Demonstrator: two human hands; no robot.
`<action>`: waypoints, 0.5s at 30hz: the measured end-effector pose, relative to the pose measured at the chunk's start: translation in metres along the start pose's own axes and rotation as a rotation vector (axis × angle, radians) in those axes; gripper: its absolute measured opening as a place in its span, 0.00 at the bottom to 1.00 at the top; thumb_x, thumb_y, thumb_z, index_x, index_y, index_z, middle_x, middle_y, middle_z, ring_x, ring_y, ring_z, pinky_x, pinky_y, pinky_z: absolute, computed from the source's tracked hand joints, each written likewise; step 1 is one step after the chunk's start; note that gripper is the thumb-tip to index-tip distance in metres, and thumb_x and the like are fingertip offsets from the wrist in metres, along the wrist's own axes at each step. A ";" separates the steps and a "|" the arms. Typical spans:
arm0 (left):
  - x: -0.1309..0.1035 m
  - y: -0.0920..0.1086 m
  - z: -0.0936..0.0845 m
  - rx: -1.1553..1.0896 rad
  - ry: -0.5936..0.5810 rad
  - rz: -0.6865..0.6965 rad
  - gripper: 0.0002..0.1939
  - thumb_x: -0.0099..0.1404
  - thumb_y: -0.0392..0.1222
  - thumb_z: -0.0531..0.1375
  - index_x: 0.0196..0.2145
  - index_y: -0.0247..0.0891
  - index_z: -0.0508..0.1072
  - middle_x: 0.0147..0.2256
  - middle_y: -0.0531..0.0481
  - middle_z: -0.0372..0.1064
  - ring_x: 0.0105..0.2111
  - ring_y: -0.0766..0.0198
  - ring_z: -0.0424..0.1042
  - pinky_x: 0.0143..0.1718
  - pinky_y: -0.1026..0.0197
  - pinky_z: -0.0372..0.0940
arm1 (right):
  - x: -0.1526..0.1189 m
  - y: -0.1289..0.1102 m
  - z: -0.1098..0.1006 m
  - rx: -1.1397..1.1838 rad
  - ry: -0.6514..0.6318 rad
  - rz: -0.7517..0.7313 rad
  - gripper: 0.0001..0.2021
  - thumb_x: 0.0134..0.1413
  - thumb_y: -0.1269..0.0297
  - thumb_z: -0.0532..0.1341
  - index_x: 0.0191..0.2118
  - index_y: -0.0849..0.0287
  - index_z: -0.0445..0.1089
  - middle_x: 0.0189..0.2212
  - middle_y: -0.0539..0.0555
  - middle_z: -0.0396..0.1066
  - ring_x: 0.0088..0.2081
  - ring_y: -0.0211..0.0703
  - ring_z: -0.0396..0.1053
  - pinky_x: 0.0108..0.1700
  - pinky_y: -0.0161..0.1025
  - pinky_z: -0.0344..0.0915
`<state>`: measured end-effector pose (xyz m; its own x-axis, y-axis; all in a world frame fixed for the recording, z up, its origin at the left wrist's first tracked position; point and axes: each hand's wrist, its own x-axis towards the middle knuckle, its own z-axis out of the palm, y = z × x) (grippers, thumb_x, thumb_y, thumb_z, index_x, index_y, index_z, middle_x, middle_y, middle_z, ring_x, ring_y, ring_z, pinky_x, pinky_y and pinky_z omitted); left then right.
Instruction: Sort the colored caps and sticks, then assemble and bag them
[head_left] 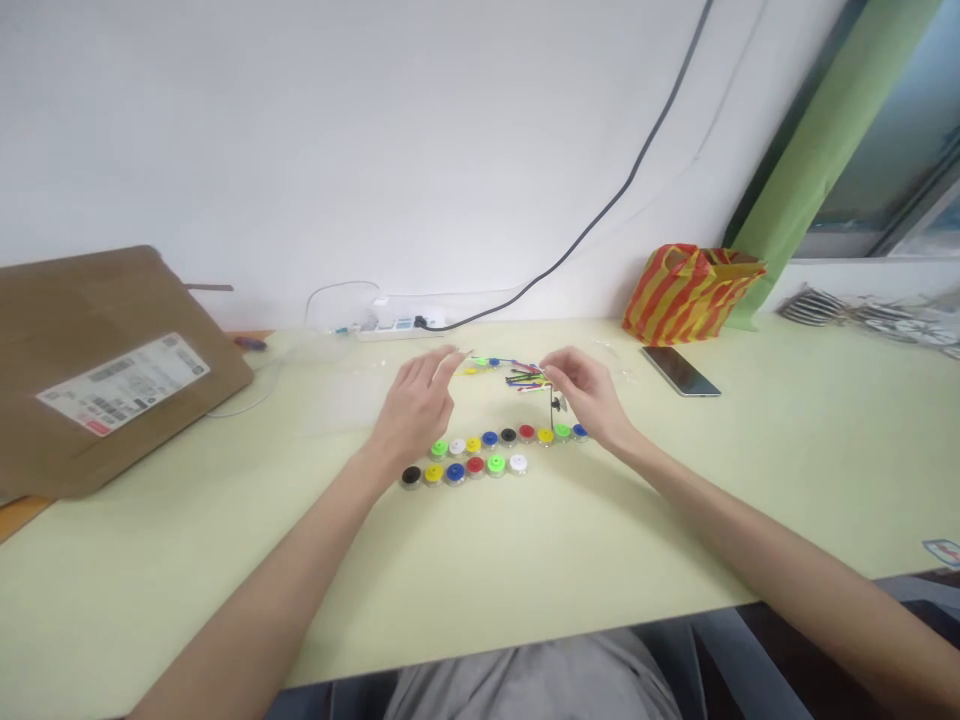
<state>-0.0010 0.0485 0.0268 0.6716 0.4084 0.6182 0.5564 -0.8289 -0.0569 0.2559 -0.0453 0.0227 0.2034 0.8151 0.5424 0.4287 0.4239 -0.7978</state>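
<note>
Round multicoloured discs (496, 464) sit in two rows on the pale-green table (570, 560), apparently for easy reach; the right hand (589, 390) pinches a thin black stick (552, 412) upright; whether the left hand (412, 400) grips anything, I can't tell.

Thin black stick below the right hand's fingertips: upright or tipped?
Upright: the thin black stick runs near-vertical beneath the right hand. Cannot tell whether its lower end touches anything.

Left of the hands (416, 400), a cardboard box (112, 320) is seen; beyond them, a power strip (386, 329); to their right, a phone (681, 371) and striped bag (686, 302).
</note>
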 end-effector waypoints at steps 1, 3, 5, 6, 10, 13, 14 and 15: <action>0.000 0.005 0.000 -0.007 -0.006 0.017 0.28 0.69 0.27 0.47 0.65 0.38 0.57 0.64 0.40 0.61 0.65 0.52 0.60 0.64 0.48 0.58 | 0.000 0.003 0.001 0.070 0.029 0.030 0.10 0.61 0.54 0.62 0.37 0.56 0.71 0.32 0.51 0.71 0.31 0.40 0.66 0.34 0.38 0.63; 0.000 0.012 0.001 -0.017 -0.020 0.044 0.29 0.69 0.28 0.47 0.66 0.39 0.56 0.65 0.40 0.60 0.66 0.52 0.59 0.65 0.47 0.58 | 0.004 0.006 0.002 0.182 0.081 0.053 0.12 0.58 0.52 0.65 0.35 0.56 0.70 0.30 0.49 0.69 0.29 0.38 0.64 0.33 0.37 0.63; 0.000 0.017 0.002 -0.022 -0.028 0.061 0.30 0.69 0.28 0.48 0.67 0.40 0.54 0.66 0.40 0.59 0.67 0.52 0.58 0.65 0.46 0.57 | 0.008 0.008 -0.001 0.252 0.123 0.043 0.13 0.57 0.52 0.66 0.36 0.56 0.69 0.30 0.49 0.68 0.29 0.37 0.64 0.32 0.36 0.63; 0.000 0.019 0.003 -0.025 -0.032 0.066 0.30 0.69 0.29 0.48 0.67 0.40 0.54 0.66 0.40 0.58 0.67 0.51 0.58 0.65 0.46 0.57 | 0.010 0.010 -0.004 0.270 0.139 0.041 0.13 0.57 0.52 0.66 0.37 0.56 0.69 0.30 0.48 0.68 0.29 0.37 0.65 0.32 0.36 0.64; 0.001 0.024 0.005 -0.054 -0.053 0.047 0.30 0.70 0.31 0.49 0.68 0.42 0.54 0.65 0.41 0.60 0.65 0.51 0.60 0.65 0.46 0.58 | 0.012 0.020 -0.021 0.319 0.196 0.082 0.13 0.56 0.52 0.67 0.39 0.54 0.69 0.31 0.49 0.68 0.32 0.38 0.67 0.35 0.36 0.68; 0.000 0.026 0.006 -0.077 -0.095 0.029 0.31 0.68 0.29 0.47 0.68 0.41 0.55 0.64 0.42 0.61 0.66 0.53 0.60 0.65 0.47 0.58 | 0.011 0.027 -0.028 0.362 0.229 0.097 0.14 0.54 0.51 0.69 0.38 0.54 0.69 0.34 0.50 0.70 0.35 0.39 0.71 0.39 0.39 0.71; 0.000 0.026 0.006 -0.079 -0.133 0.031 0.33 0.66 0.27 0.46 0.68 0.40 0.56 0.65 0.43 0.62 0.66 0.54 0.60 0.65 0.47 0.58 | 0.011 0.029 -0.029 0.369 0.229 0.099 0.15 0.54 0.51 0.69 0.37 0.55 0.69 0.35 0.51 0.71 0.37 0.40 0.72 0.42 0.40 0.72; 0.000 0.025 0.007 -0.075 -0.188 0.036 0.36 0.63 0.25 0.46 0.67 0.40 0.58 0.66 0.45 0.61 0.67 0.55 0.58 0.66 0.48 0.56 | 0.011 0.029 -0.029 0.370 0.224 0.102 0.15 0.53 0.51 0.70 0.37 0.55 0.69 0.36 0.52 0.72 0.38 0.41 0.73 0.44 0.42 0.73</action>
<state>0.0166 0.0300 0.0202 0.7740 0.4361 0.4591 0.4968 -0.8678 -0.0131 0.2962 -0.0360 0.0130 0.4311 0.7718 0.4674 0.0609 0.4920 -0.8685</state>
